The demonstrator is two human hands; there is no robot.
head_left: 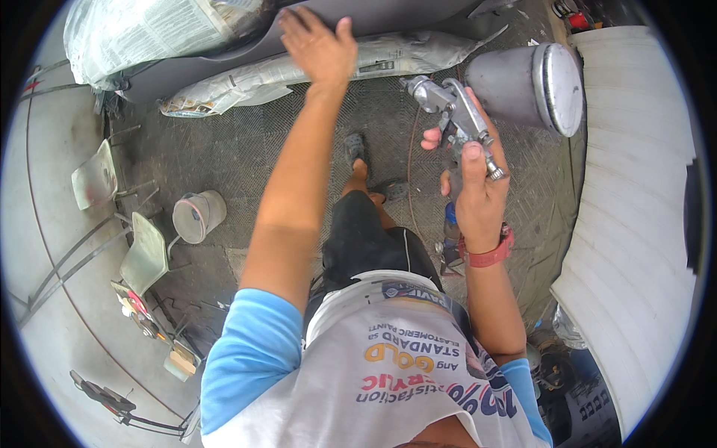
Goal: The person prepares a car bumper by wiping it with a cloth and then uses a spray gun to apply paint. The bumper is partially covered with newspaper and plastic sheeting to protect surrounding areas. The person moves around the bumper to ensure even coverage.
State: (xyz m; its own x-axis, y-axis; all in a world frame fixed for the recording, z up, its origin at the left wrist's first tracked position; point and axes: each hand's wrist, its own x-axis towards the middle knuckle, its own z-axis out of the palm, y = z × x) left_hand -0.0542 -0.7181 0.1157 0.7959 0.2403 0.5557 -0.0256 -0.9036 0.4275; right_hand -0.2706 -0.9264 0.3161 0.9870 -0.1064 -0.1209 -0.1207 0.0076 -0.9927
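My right hand (482,198) grips a metal spray gun (467,116) by its handle. The gun's grey paint cup (508,86) has a pale round end turned to the right, and the nozzle points up and left. At the top, my left hand (320,48) is held flat with its fingers extended over a grey painted panel (381,19). I cannot tell whether the palm touches the panel or hovers just above it. Along the panel's lower edge runs a strip of masking paper and plastic (299,71).
Newspaper masking (160,30) covers the upper left. White chairs (146,254) and a pale bucket (199,216) stand on the left. A thin hose (411,160) lies on the dark textured floor. Ribbed white sheeting (635,164) hangs along the right side.
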